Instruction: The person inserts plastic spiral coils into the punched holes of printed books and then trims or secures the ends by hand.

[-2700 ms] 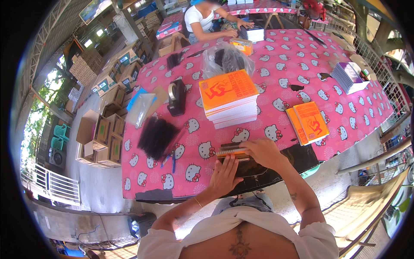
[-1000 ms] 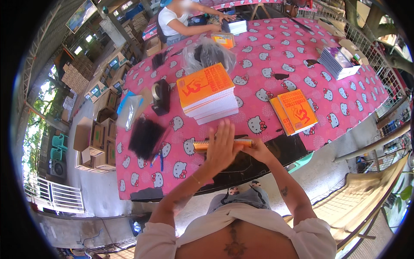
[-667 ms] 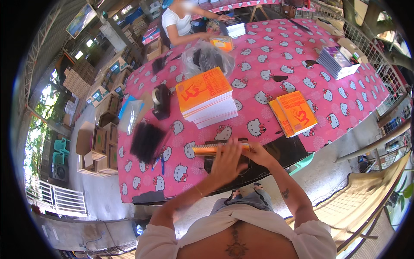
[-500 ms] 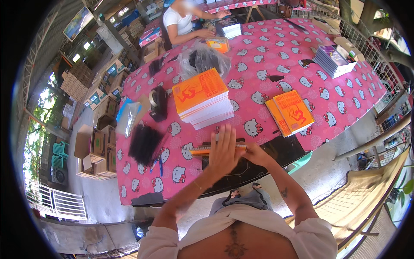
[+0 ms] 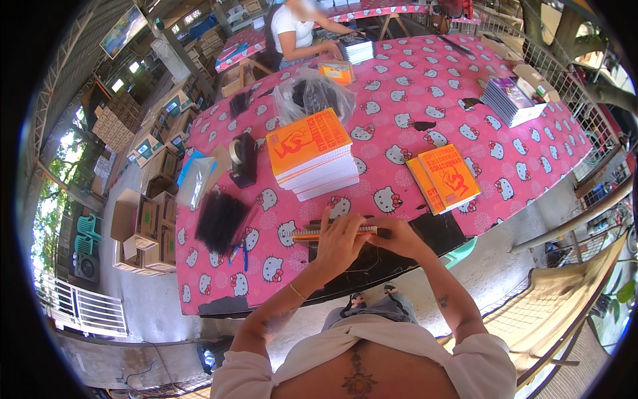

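A spiral notebook point(image 5: 304, 235) with orange edges stands on its side at the table's near edge, its coil binding on top. My left hand point(image 5: 340, 241) lies across its middle, fingers bent over the coil and hiding much of it. At the right end, my right hand point(image 5: 393, 237) grips the notebook between thumb and fingers. Just beyond my hands rises a tall stack of orange-covered books point(image 5: 312, 153) with white pages. To the right lie two orange spiral notebooks point(image 5: 446, 178), partly overlapping.
Left on the pink table are a black tape dispenser point(image 5: 243, 159), a pile of black plastic coils point(image 5: 222, 223), blue pens point(image 5: 245, 257) and clear plastic sleeves point(image 5: 195, 183). A clear bag point(image 5: 316, 96) lies behind the stack. Across sits a person point(image 5: 292, 33) beside books.
My left hand's fingers have gone from stretched flat over the notebook to bent around its coil. My right hand has shifted slightly left along the end. The view has tilted a little.
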Action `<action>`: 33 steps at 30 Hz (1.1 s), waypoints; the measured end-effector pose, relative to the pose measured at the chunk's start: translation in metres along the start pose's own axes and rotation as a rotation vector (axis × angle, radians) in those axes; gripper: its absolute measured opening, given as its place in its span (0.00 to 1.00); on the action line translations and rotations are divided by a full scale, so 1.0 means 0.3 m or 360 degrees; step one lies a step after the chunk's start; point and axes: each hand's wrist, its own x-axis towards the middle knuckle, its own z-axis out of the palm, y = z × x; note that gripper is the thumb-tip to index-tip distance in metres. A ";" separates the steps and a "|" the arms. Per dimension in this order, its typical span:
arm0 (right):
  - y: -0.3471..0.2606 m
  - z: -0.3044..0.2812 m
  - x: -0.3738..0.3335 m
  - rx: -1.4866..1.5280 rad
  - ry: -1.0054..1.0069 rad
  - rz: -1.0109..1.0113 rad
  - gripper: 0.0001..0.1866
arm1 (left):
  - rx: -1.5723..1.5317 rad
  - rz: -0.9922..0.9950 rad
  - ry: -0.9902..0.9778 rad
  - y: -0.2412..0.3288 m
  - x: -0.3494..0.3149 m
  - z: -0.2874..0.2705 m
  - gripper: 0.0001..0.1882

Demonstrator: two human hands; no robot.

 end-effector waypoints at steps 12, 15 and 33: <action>0.012 -0.151 0.081 0.0300 -0.0375 0.0208 0.10 | -0.0070 0.0050 -0.0151 -0.023 -0.002 0.001 0.08; 0.006 -0.155 0.093 0.0355 -0.0439 0.0200 0.09 | -0.0064 0.0039 -0.0207 -0.023 0.006 -0.006 0.09; -0.461 -0.106 -0.071 -0.0365 0.0319 -0.0102 0.30 | -0.1025 0.0681 -0.0419 0.107 0.381 -0.464 0.12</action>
